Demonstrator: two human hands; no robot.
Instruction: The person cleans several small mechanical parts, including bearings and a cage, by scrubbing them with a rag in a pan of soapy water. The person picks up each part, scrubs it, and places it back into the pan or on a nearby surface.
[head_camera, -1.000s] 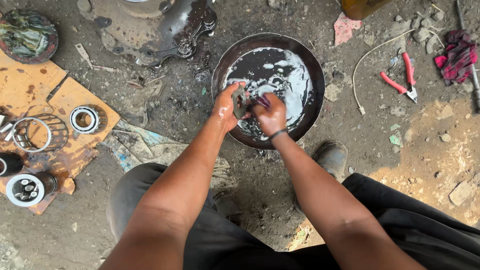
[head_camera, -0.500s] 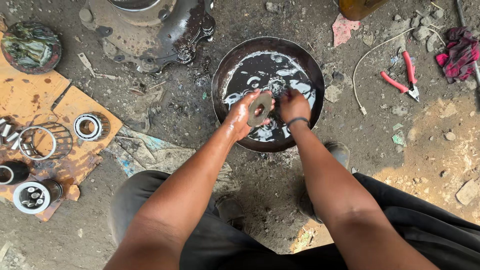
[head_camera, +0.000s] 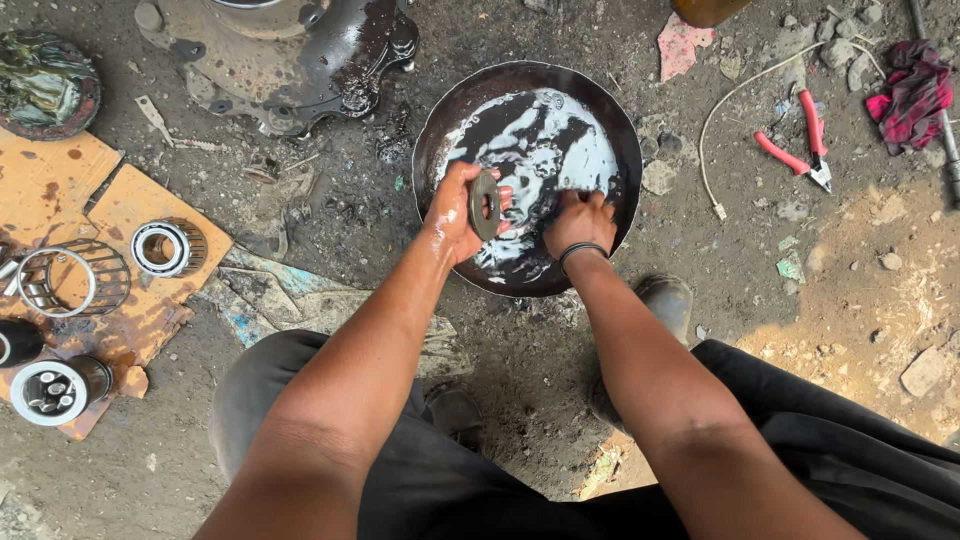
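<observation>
A round dark metal pan (head_camera: 432, 130) with black oily liquid sits on the dirt floor in front of me. My left hand (head_camera: 455, 212) holds a flat grey metal ring (head_camera: 486, 204) upright over the pan's near side. Just to the right, my right hand (head_camera: 580, 222), with a dark band on the wrist, is closed down in the liquid; what it grips is hidden.
Bearings and a cage ring (head_camera: 55, 280) lie on orange cardboard (head_camera: 130, 205) at left. A greasy metal housing (head_camera: 290, 55) stands at the top. Red-handled pliers (head_camera: 800, 140), a white cord (head_camera: 730, 110) and a red rag (head_camera: 910, 90) lie at right. My shoe (head_camera: 662, 300) is beside the pan.
My left hand has turned the ring from flat to upright and lifted it slightly. My right hand has let go of it and dropped to the liquid.
</observation>
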